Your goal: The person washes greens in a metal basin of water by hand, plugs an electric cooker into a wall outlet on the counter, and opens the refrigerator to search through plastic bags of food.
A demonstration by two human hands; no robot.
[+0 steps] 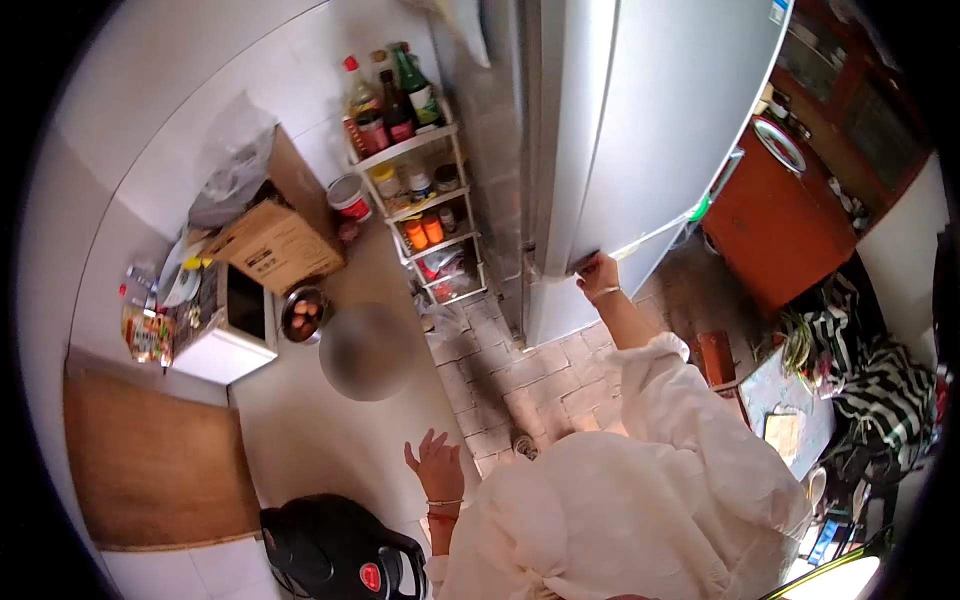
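My right hand (598,275) is at the lower edge of the tall silver refrigerator door (660,130), its fingers curled against the seam at the handle side. Whether the fingers grip the door edge or only touch it is hard to make out. Over the front edge of the counter (330,430), my left hand (436,465) hangs with its fingers spread and nothing in it. A bracelet and a red string circle the left wrist.
A rack (405,150) of bottles and jars stands left of the refrigerator. On the counter are a cardboard box (270,240), a bowl of eggs (303,314), a white appliance (225,345) and a black cooker (330,550). A red cabinet (780,235) stands right.
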